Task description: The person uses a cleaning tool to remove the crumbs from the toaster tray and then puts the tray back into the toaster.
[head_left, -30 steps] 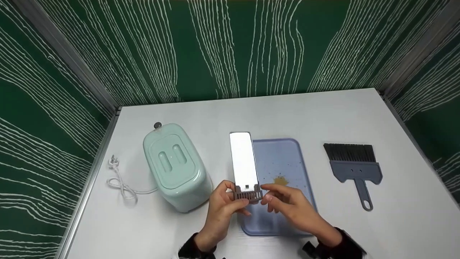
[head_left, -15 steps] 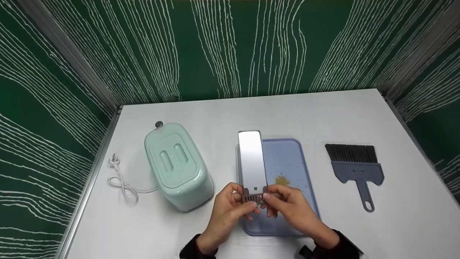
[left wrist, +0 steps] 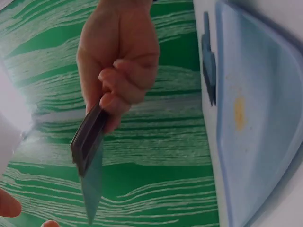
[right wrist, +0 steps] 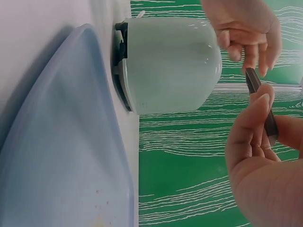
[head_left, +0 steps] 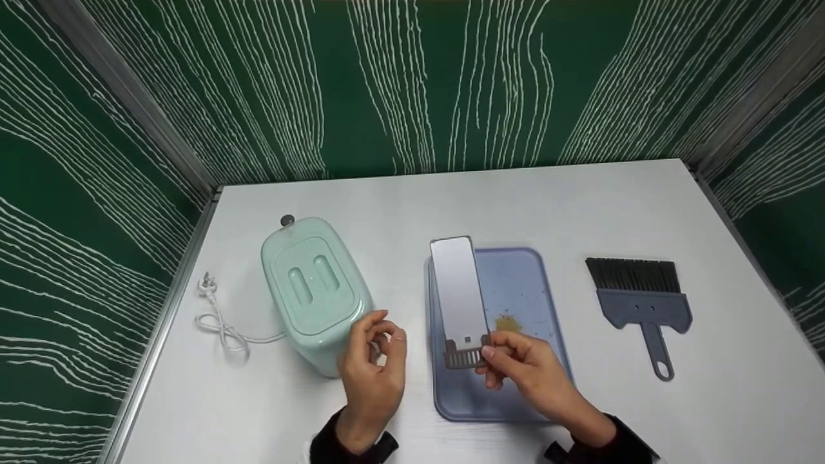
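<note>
A crumb tray [head_left: 459, 290], a long shiny metal plate with a slotted grey-brown end, is held above the blue tray [head_left: 490, 403]. My right hand [head_left: 533, 374] pinches its slotted end at the right corner between thumb and fingers. The left wrist view shows the crumb tray [left wrist: 90, 142] edge-on below that right hand [left wrist: 120, 56]. My left hand [head_left: 374, 380] is apart from it, fingers loosely bent and holding nothing, close to the mint-green toaster [head_left: 319, 290] with its lid on. In the head view that hand overlaps the toaster's near corner; contact is unclear.
Yellowish crumbs [head_left: 507, 323] lie in a small pile with scattered specks on the blue tray. A dark grey brush [head_left: 641, 309] lies to the right. At the left is a white cord with its plug [head_left: 207, 285]. Green patterned walls [head_left: 438, 84] enclose the table [head_left: 387, 212].
My left hand has let go of the crumb tray and moved left toward the toaster. My right hand has come to grip the slotted end, and the crumb tray has shifted a little right.
</note>
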`<action>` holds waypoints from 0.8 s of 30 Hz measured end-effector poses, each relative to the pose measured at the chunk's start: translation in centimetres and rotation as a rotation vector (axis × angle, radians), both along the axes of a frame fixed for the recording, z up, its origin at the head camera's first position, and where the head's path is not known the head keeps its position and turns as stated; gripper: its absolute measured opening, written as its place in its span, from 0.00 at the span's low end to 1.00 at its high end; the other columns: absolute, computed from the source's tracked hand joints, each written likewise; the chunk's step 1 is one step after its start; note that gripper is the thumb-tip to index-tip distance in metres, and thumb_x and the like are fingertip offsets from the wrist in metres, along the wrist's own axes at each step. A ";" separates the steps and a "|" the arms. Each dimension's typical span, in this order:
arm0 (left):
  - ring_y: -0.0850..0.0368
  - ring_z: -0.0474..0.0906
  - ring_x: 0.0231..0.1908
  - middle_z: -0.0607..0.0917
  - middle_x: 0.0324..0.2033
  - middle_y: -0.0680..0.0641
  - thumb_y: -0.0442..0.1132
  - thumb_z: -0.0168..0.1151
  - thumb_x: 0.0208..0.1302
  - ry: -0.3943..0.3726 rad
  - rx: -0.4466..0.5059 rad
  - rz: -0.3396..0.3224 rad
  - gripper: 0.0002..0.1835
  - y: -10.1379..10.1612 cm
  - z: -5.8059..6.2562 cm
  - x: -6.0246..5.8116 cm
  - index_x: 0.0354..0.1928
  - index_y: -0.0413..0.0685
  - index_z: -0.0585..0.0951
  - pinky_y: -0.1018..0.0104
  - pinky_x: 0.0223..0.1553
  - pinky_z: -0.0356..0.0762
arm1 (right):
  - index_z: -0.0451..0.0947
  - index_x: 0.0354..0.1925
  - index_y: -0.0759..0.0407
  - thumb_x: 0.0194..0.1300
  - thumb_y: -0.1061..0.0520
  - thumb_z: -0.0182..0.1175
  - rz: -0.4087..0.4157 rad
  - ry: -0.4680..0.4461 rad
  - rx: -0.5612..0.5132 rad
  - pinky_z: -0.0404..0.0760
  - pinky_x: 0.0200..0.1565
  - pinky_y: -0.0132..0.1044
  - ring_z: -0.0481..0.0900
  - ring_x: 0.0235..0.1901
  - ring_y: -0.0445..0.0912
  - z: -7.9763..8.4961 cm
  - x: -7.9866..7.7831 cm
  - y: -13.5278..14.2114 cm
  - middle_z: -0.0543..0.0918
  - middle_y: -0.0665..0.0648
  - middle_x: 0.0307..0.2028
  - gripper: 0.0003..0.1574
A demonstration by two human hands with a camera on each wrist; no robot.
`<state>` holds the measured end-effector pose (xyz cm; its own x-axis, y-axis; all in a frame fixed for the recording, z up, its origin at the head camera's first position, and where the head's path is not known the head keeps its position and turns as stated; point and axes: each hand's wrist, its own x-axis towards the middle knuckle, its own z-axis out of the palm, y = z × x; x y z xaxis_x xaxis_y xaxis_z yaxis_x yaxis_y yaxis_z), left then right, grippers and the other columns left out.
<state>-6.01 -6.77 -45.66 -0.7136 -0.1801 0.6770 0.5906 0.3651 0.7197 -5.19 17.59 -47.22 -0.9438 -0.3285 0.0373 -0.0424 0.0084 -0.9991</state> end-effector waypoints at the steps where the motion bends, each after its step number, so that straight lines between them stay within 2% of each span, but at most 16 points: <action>1: 0.58 0.73 0.26 0.85 0.31 0.48 0.19 0.64 0.59 0.029 0.000 0.023 0.16 -0.4 0.3 -0.1 0.49 0.35 0.80 0.70 0.23 0.68 | 0.77 0.49 0.78 0.79 0.61 0.57 0.003 -0.002 0.002 0.87 0.32 0.34 0.84 0.27 0.41 0.0 0.0 0.1 0.88 0.62 0.34 0.16; 4: 0.53 0.72 0.30 0.84 0.33 0.44 0.19 0.63 0.58 0.062 0.005 0.092 0.15 -1.6 1.2 -0.4 0.47 0.33 0.80 0.69 0.32 0.69 | 0.77 0.49 0.77 0.79 0.61 0.57 0.009 -0.001 0.012 0.87 0.33 0.35 0.84 0.28 0.42 -0.1 -0.1 0.2 0.88 0.61 0.34 0.16; 9: 0.45 0.71 0.47 0.81 0.45 0.37 0.21 0.63 0.56 0.034 0.023 0.179 0.13 -2.9 2.1 -1.0 0.45 0.31 0.81 0.58 0.51 0.68 | 0.77 0.51 0.78 0.79 0.61 0.57 0.021 0.011 0.017 0.87 0.33 0.36 0.85 0.28 0.42 -0.1 -0.1 0.3 0.88 0.60 0.34 0.16; 13: 0.40 0.65 0.63 0.76 0.60 0.31 0.22 0.63 0.56 0.017 0.008 0.225 0.18 -3.9 2.0 -1.5 0.50 0.30 0.81 0.45 0.65 0.60 | 0.77 0.51 0.77 0.79 0.62 0.57 0.048 0.008 -0.004 0.87 0.33 0.35 0.85 0.28 0.41 -0.4 -0.1 0.1 0.88 0.61 0.34 0.16; 16: 0.39 0.58 0.72 0.70 0.69 0.31 0.22 0.62 0.57 -0.017 0.019 0.252 0.24 -4.9 1.7 -1.6 0.59 0.28 0.79 0.39 0.70 0.54 | 0.77 0.50 0.77 0.79 0.61 0.57 0.079 -0.002 -0.017 0.87 0.34 0.34 0.85 0.28 0.41 -0.6 -0.1 -0.1 0.88 0.61 0.35 0.15; 21: 0.41 0.53 0.77 0.63 0.76 0.35 0.21 0.63 0.61 -0.121 0.093 0.261 0.33 -6.4 1.0 -1.5 0.70 0.28 0.72 0.38 0.74 0.52 | 0.78 0.49 0.76 0.79 0.62 0.57 0.098 -0.015 -0.016 0.86 0.33 0.33 0.84 0.28 0.40 -0.9 0.1 -0.2 0.88 0.61 0.34 0.14; 24: 0.41 0.51 0.78 0.59 0.78 0.36 0.23 0.63 0.64 -0.185 0.106 0.264 0.35 -7.0 0.5 -1.5 0.74 0.29 0.67 0.39 0.75 0.51 | 0.78 0.49 0.75 0.79 0.61 0.57 0.105 -0.018 -0.008 0.86 0.33 0.33 0.84 0.28 0.40 -1.0 0.1 -0.3 0.88 0.62 0.34 0.14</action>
